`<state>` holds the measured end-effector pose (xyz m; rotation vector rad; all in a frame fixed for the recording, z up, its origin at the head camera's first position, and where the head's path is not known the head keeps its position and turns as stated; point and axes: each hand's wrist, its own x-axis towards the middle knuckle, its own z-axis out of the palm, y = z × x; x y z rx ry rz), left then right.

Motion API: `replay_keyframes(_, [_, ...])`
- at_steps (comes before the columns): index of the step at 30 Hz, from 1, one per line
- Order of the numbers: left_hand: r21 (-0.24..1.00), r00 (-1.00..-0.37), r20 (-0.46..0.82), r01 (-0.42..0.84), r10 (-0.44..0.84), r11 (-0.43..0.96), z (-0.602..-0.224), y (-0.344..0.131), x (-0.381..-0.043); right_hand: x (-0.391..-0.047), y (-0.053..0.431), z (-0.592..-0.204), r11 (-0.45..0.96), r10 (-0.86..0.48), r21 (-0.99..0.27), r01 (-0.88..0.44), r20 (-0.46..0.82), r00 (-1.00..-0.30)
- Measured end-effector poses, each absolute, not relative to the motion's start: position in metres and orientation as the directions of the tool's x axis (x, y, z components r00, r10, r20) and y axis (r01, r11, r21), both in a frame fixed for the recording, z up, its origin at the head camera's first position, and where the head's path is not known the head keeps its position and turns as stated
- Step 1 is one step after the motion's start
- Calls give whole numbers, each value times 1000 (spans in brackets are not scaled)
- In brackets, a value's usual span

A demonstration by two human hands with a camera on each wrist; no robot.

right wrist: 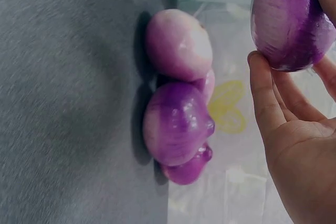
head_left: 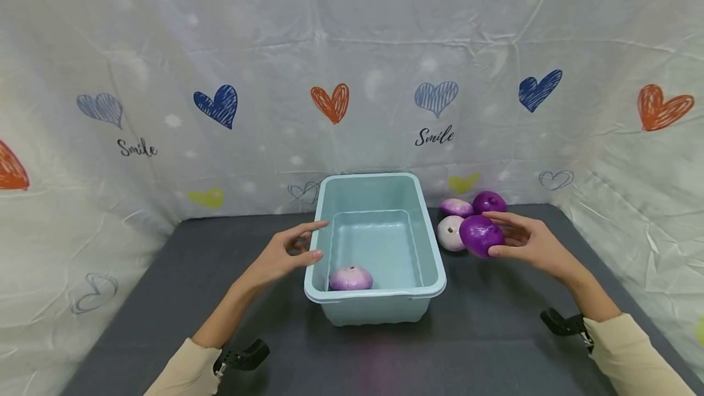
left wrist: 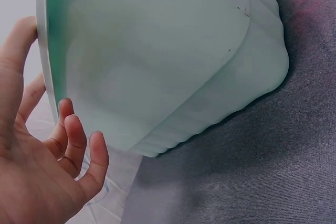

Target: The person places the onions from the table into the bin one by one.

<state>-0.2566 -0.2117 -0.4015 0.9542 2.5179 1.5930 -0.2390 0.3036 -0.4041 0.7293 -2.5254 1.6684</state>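
A person's right hand (head_left: 529, 244) holds a glossy purple onion (head_left: 481, 236), thumb on one side and fingers on the other, the grip only as wide as the onion. The onion is raised off the dark grey counter (head_left: 385, 359), just right of a pale blue-green bin (head_left: 376, 309).

The left hand (head_left: 282, 256) is at the bin's left rim, holding no onion. Its thumb and index finger are spread apart, their tips reaching over the rim, while the other three fingers bend loosely outside the wall. How firmly it touches the rim, if at all, cannot be told.

Inside the bin, near its front left corner, lies one pale purple onion (head_left: 351, 278). On the counter to the right of the bin, near the held one, sits a close cluster of four more onions (right wrist: 177, 124), some deep purple, some pinkish white; the right wrist view shows all four. Both arms wear cream sleeves (head_left: 184, 371). Behind hangs a whitish curtain (head_left: 379, 47) printed with hearts and the word "Smile".
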Motion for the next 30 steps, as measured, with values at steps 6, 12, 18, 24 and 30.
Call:
replay_keyframes(6, [836,-817,287,469,501,286,-401,-212,-257,-244,296,-399,309,-361,-866,-393,275,-891])
replay_keyframes(12, [844,-815,285,463,504,270,-402,-213,-258,-251,290,-393,295,-350,-879,-376,266,-898])
replay_keyframes(18, [837,-816,290,469,500,281,-402,-212,-259,-257,286,-385,299,-354,-875,-380,268,-896])
replay_keyframes(24, [837,-822,283,464,494,292,-402,-212,-259,-262,281,-374,274,-369,-876,-398,286,-884])
replay_keyframes(30, [845,-820,292,462,493,268,-402,-211,-259,-267,275,-359,255,-378,-884,-392,281,-882])
